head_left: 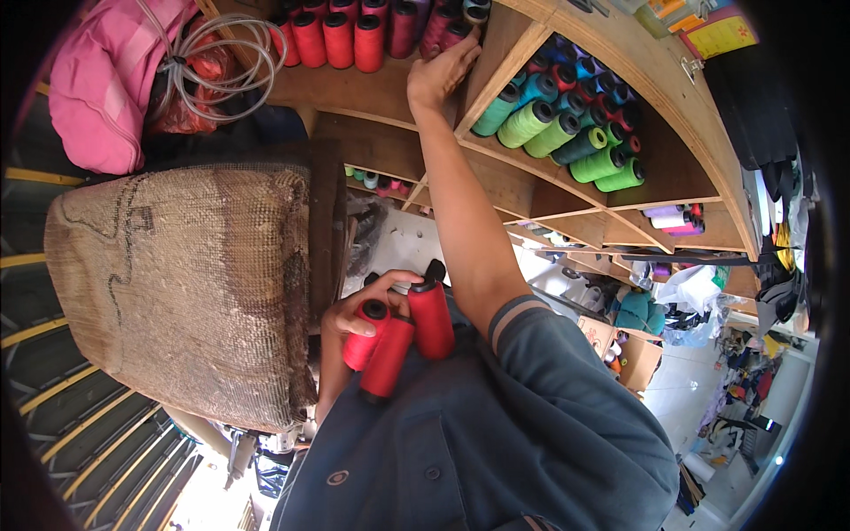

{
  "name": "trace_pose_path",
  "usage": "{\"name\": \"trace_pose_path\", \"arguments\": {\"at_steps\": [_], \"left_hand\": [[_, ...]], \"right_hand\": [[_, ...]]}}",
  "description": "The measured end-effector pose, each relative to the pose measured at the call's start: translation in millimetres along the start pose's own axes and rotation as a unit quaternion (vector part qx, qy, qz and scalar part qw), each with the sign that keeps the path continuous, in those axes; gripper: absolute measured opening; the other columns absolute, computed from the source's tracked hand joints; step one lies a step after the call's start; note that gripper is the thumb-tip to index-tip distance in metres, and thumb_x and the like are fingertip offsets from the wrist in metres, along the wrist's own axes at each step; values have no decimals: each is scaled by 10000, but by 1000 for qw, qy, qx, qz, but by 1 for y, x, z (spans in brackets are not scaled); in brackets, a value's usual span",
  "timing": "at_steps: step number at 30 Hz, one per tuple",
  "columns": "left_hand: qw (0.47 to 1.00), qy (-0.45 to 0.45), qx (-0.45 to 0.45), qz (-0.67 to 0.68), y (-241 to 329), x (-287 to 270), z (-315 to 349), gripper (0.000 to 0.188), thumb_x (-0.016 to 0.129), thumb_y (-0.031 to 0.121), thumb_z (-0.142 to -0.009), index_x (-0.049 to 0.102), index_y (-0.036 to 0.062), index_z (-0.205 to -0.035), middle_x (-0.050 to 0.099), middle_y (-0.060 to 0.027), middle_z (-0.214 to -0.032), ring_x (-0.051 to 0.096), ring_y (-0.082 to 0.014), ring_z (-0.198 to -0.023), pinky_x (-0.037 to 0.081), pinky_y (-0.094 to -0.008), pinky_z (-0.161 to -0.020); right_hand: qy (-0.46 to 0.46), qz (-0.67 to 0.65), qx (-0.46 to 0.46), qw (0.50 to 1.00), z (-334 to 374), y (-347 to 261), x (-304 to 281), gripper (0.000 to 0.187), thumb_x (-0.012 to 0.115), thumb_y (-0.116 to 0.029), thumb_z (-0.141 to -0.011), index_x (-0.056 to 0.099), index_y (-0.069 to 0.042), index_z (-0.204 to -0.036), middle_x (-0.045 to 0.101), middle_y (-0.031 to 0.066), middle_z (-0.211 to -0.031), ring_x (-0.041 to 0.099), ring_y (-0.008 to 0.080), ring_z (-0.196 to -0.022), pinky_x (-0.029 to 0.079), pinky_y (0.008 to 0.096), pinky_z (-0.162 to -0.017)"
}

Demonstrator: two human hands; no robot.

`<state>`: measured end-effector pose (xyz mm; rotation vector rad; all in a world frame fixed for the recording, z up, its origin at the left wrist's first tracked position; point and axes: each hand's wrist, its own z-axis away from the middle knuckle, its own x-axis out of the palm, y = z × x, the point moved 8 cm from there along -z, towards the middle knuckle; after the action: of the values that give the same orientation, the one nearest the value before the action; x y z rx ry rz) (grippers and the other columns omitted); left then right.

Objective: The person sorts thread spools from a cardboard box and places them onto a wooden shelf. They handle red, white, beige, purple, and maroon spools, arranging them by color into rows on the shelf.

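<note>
My left hand [343, 317] is closed around a bunch of red thread spools, held against my chest. Three of them show: a short one [360, 348] under the fingers, a tilted one [388, 358] in the middle and an upright one [431, 320] on the right. My right arm stretches up to a wooden shelf, where my right hand [443, 75] has its fingers bent around a dark red thread spool [455, 34]. The fingertips are partly hidden among the spools there. Bright red spools [337, 42] stand in rows to the left of that hand.
A wooden divider [500, 66] separates the red spools from a compartment of green and blue spools [553, 133]. Left of me is a bulky bundle under brown woven cloth [177, 283]. A pink bag [106, 88] and a coiled clear hose [217, 66] lie beyond it.
</note>
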<state>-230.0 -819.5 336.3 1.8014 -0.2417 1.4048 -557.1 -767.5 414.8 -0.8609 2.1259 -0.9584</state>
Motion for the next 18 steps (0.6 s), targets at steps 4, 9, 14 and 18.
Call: {"name": "trace_pose_path", "arguments": {"at_steps": [4, 9, 14, 18], "left_hand": [[1000, 23, -3, 1, 1, 1, 1, 991, 743, 238, -621, 208, -11, -1416, 578, -144, -860, 625, -242, -774, 512, -340, -729], [1000, 4, 17, 6, 2, -3, -2, 988, 746, 235, -627, 203, -17, -1413, 576, -153, -858, 623, -250, -775, 509, -352, -726], [998, 17, 55, -14, 6, -6, 6, 999, 750, 249, -623, 201, -24, -1411, 577, -172, -855, 627, -275, -790, 504, -356, -725], [998, 34, 55, -9, 8, -8, -3, 984, 738, 248, -624, 210, -30, -1406, 577, -182, -851, 627, -303, -794, 511, -374, -713]], "right_hand": [[-18, -7, -28, 999, 5, -5, -3, 871, 586, 89, -757, 59, 42, -1449, 227, 317, -1423, 278, 469, -1315, 254, 449, -1111], [-52, 51, -99, 992, 19, -30, -22, 869, 606, 33, -780, 59, 47, -1455, 127, 297, -1484, 242, 459, -1344, 232, 456, -1123], [-288, -45, -112, 950, 68, -53, -58, 618, 663, -160, -833, 396, -5, -1368, 371, 233, -1400, 419, 348, -1264, 351, 405, -1045], [-727, -210, 200, 622, 190, 7, -135, 612, 692, -269, -853, 429, -18, -1345, 524, 97, -1288, 506, 191, -1179, 398, 331, -1003]]}}
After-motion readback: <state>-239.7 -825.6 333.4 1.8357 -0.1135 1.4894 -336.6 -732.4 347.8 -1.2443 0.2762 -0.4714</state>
